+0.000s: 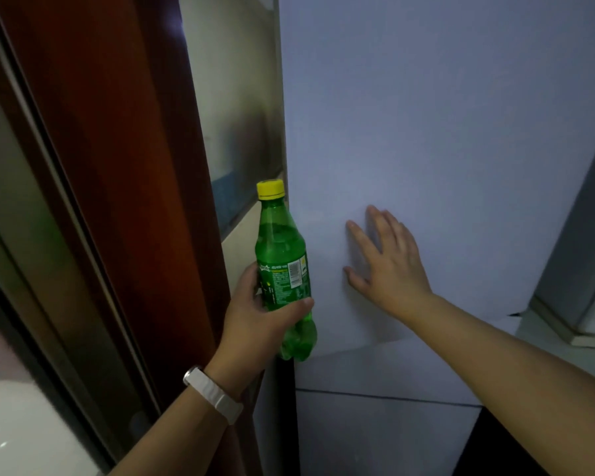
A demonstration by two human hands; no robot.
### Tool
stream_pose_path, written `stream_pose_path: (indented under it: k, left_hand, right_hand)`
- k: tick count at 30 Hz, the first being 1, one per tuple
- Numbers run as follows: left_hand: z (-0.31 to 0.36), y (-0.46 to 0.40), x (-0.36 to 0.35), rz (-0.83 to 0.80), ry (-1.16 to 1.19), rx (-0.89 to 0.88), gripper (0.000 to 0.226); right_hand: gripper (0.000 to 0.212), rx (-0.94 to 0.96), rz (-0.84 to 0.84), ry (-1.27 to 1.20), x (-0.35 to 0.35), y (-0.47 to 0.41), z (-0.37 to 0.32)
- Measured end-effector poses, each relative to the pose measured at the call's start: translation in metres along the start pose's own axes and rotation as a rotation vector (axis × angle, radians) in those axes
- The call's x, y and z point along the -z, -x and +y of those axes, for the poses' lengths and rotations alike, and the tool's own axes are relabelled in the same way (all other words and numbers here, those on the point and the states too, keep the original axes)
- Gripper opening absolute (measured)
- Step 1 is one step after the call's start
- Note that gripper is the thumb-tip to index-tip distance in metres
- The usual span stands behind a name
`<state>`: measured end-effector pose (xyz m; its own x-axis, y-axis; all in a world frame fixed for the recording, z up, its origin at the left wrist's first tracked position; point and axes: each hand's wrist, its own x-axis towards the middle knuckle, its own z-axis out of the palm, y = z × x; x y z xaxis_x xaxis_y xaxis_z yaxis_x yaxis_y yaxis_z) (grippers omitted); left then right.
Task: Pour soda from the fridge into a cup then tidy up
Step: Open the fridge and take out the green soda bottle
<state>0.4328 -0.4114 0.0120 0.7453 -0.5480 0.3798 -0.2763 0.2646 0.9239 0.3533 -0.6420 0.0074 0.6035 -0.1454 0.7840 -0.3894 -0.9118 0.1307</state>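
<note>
The green soda bottle (pixel 284 269) (yellow cap on, upright) sits gripped in the left hand (pixel 255 312), just beside the white fridge door's (pixel 443 132) left edge. The right hand (pixel 387 261) lies flat and spread against that door. A dark red-brown door frame (pixel 117 166) stands left.

Left hand (pixel 255 314) curled in a grip, thumb across the front, forearm angled up from lower left; right hand (pixel 389 259) flat, fingers spread, palm pressed forward, arm extended from lower right
</note>
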Motion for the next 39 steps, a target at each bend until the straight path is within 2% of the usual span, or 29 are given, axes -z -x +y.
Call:
stream_pose_path:
  k: [8,14,24,28,39]
  left_hand:
    - [-0.016,-0.031,-0.017,0.034,-0.031,-0.003,0.058]
    - [-0.035,-0.057,-0.032,0.085,-0.069,0.014,0.059]
    - [-0.053,-0.083,-0.047,0.086,-0.135,0.057,0.057]
    - [-0.057,-0.090,-0.047,0.084,-0.164,0.060,0.055]
    - [-0.064,-0.094,-0.053,0.074,-0.152,0.060,0.059]
  right_hand:
    - [0.083,0.093,-0.121,0.098,-0.034,-0.024,0.027]
    - [0.081,0.158,-0.084,0.136,-0.050,-0.036,0.038]
    - [0.073,0.161,-0.178,0.169,-0.086,-0.063,0.056]
    - [0.070,0.178,-0.138,0.184,-0.098,-0.064,0.061]
    - [0.070,0.169,-0.238,0.178,-0.089,-0.066,0.059]
